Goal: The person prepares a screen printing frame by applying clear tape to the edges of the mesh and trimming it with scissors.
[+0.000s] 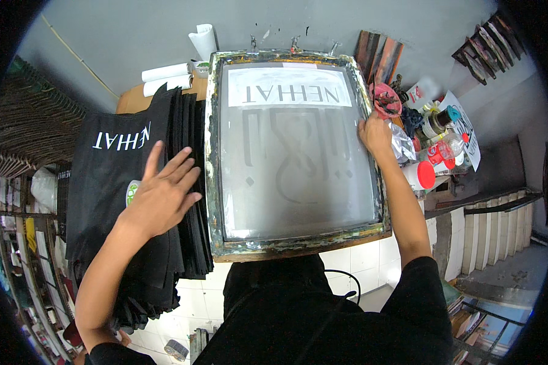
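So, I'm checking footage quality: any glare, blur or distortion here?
Head view: fisheye distortion bows the screen-printing frame, and the corners go black; head view: the crumpled silver foil glints; head view: the left hand looks fairly sharp, while a hazy patch blurs things right of the pink bowl.

Worn on the head, left one of a side-by-side fisheye pair. Facing down over the black-clad torso (pixel 292 328) toward a framed screen (pixel 298 158), near, just right of centre. Upright, unmirrored. Taking in grey wall (pixel 134 48) at top, wire racks (pixel 36 115) at far left, red-lidded jar (pixel 416 176) at right, tiled floor (pixel 374 258) below; bending straight edges toward a dark round rim
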A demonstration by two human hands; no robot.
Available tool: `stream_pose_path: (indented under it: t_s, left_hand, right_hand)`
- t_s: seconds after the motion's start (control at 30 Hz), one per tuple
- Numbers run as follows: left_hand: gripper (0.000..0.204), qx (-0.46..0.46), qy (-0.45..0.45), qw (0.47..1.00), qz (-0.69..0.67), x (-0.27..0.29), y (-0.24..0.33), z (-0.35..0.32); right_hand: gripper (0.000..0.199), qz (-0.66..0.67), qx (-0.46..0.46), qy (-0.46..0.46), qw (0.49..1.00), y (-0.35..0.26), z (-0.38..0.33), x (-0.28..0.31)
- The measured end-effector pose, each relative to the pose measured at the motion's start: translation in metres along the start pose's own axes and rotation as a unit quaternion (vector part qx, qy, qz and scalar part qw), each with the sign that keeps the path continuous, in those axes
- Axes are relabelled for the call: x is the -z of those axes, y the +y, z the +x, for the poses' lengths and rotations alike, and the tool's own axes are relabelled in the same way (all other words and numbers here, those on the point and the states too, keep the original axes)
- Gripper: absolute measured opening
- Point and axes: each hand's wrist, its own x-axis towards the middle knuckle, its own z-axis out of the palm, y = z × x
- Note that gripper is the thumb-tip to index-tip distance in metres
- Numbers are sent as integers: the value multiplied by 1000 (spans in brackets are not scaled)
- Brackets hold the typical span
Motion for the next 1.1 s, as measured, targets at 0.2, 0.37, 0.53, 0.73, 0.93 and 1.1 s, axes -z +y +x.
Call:
stream_pose_path:
  t_s: [0.2,0.37,0.53,0.73,0.93,1.1]
  left_hand:
    - [46,71,-7,997,-24,19,8,-33]
    - [54,161,-57,985,2,20,7,-64]
    - [56,262,-65,962,-25,22,2,-80]
    - [56,343,-80,934,-62,8,12,-99]
    - [61,358,-89,925,-93,1,-7,-114]
    - [61,350,-100,927,-92,-37,-30,-117]
  right_hand:
    - [43,-46,27,45,998,-4,19,4]
    - [49,-37,19,19,999,-5,51,-1]
    - [48,-49,12,26,998,-6,101,-1]
    - [57,-62,51,40,996,-14,180,-12]
    - [49,46,32,54,997,3,154,13]
    - [50,196,10,15,980,0,75,67]
